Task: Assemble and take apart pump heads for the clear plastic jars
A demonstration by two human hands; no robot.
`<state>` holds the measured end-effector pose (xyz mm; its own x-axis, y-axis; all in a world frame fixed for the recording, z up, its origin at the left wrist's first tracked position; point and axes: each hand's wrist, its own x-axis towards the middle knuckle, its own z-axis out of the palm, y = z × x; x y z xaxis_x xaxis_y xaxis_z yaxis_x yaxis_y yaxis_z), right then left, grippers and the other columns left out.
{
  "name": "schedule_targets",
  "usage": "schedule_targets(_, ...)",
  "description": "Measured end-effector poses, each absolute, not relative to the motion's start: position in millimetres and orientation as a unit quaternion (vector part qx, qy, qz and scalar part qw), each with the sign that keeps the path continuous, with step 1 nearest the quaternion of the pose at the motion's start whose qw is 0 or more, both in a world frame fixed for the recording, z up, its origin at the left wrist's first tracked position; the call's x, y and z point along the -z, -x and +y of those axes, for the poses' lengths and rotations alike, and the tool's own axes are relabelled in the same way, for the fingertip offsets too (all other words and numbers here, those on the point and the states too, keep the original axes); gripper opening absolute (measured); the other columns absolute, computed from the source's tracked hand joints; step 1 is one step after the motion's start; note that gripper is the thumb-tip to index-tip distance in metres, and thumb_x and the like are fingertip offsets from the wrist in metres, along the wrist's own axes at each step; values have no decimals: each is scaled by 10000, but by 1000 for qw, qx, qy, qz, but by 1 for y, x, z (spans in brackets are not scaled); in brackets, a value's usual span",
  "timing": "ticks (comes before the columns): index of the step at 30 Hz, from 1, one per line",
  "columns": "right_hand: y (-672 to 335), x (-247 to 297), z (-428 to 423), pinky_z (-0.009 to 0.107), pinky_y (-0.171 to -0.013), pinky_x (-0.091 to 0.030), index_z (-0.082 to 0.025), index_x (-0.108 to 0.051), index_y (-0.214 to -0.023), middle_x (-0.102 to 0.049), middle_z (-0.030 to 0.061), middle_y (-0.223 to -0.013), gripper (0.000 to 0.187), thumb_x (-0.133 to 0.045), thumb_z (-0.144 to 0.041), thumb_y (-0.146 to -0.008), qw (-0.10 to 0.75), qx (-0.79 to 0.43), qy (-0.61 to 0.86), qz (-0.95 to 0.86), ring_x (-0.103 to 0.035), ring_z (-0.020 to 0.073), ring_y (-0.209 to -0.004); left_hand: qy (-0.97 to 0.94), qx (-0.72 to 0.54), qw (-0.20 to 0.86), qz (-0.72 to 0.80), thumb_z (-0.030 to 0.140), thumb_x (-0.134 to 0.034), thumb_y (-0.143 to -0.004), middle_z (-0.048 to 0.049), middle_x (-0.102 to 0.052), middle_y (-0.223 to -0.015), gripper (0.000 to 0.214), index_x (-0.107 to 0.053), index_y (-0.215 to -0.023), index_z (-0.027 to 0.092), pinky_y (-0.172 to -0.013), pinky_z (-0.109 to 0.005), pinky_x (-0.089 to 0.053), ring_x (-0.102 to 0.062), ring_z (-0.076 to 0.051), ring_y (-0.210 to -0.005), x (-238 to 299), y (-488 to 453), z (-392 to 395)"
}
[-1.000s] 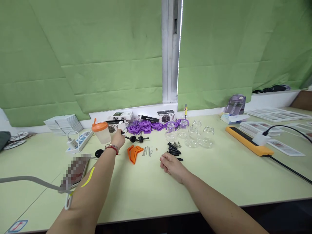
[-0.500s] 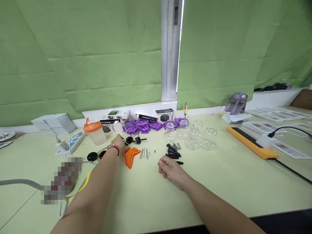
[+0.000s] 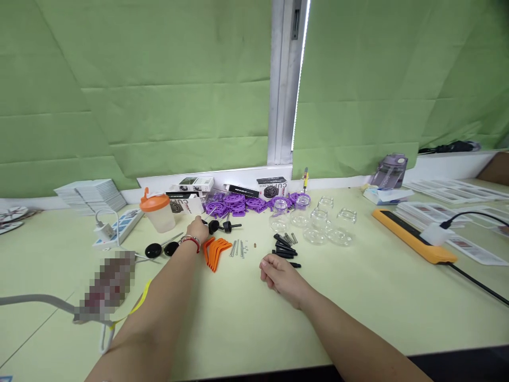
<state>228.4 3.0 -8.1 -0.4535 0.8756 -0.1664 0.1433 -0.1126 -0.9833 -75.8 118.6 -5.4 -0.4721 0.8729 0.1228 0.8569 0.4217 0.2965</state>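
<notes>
My left hand [image 3: 198, 232] reaches far out, its fingers curled down over a black-headed part with a thin metal rod; the hand hides most of it. Just right of it lie two black knobbed pieces [image 3: 227, 227]. Orange angled handles [image 3: 216, 253] fan out nearer to me, beside silver screws [image 3: 237, 248] and tiny loose bits. My right hand [image 3: 283, 278] rests on the table, loosely closed, with nothing showing in it. Close beyond its fingers are black shafts [image 3: 284, 248] and coiled springs [image 3: 288, 238]. Clear glass jars [image 3: 315, 232] stand behind them.
Purple openwork parts [image 3: 234, 203] lie before white boxes [image 3: 272, 188]. An orange-lidded cup [image 3: 159, 213] and black discs on rods [image 3: 153, 250] are at left, with a white power strip [image 3: 125, 228]. An orange power strip [image 3: 413, 237] and printed cards lie right.
My left hand has shifted slightly and covers more of the nearest black-headed part. My right hand stays where it was on the table. The whole view has moved a little.
</notes>
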Motion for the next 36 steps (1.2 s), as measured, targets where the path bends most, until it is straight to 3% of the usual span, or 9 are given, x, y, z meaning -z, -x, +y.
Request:
schedule_targets(6, -229, 9, 2, 221, -488, -272, -191, -463, -749, -497, -35, -608, 276, -445, -437, -874, 305, -612, 424, -595, -371, 71, -493, -538, -126, -16, 833, 264, -477, -778, -168, -590, -1230, 493, -465, -1260, 159, -805, -336, -428, -570, -281, -1090, -30, 85, 94)
schedule_targets(11, -228, 5, -1, 223, -492, -277, -190, -459, -744, -491, -39, -603, 254, -454, -412, -868, 306, -614, 425, -591, -366, 69, -488, -531, -35, -40, 845, 312, -522, -720, -224, -610, -1157, 399, -595, -1075, 145, -877, -522, -334, -535, -407, -1085, -54, 110, 56)
schedule_targets(17, -228, 9, 0, 214, -494, -288, -185, -457, -766, -532, -23, -666, 227, -480, -394, -850, 315, -612, 419, -592, -397, 65, -508, -565, 45, -18, 824, 333, -543, -715, -171, -692, -977, 306, -618, -963, 171, -897, -567, -277, -607, -374, -956, -35, 113, 24)
schedule_targets(21, -228, 13, 1, 208, -498, -297, -184, -461, -775, -546, -19, -678, 235, -509, -408, -827, 324, -608, 409, -599, -409, 65, -517, -588, 54, -41, 806, 278, -499, -763, -191, -668, -1048, 271, -597, -987, 163, -943, -582, -227, -592, -358, -998, -21, 104, 17)
schedule_targets(28, -229, 16, 0, 207, -494, -296, -186, -474, -788, -541, -24, -669, 239, -552, -411, -789, 330, -599, 406, -606, -410, 69, -521, -583, 27, -88, 808, 146, -459, -754, -225, -639, -1042, 269, -595, -982, 103, -906, -523, -291, -590, -357, -985, -16, 95, 10)
schedule_targets(33, -229, 18, -1, 206, -498, -311, -184, -478, -797, -542, -24, -673, 210, -550, -380, -789, 336, -590, 411, -609, -424, 71, -525, -557, -11, -127, 821, 167, -399, -795, -215, -629, -1022, 275, -581, -989, 98, -863, -472, -347, -581, -348, -974, -34, 89, 1)
schedule_targets(36, -227, 24, 0, 213, -509, -331, -186, -479, -803, -549, -23, -682, 184, -525, -364, -803, 343, -573, 415, -618, -446, 75, -527, -574, -104, -119, 804, 200, -426, -801, -175, -634, -1014, 258, -572, -1002, 131, -789, -393, -409, -586, -313, -939, -47, 75, -8)
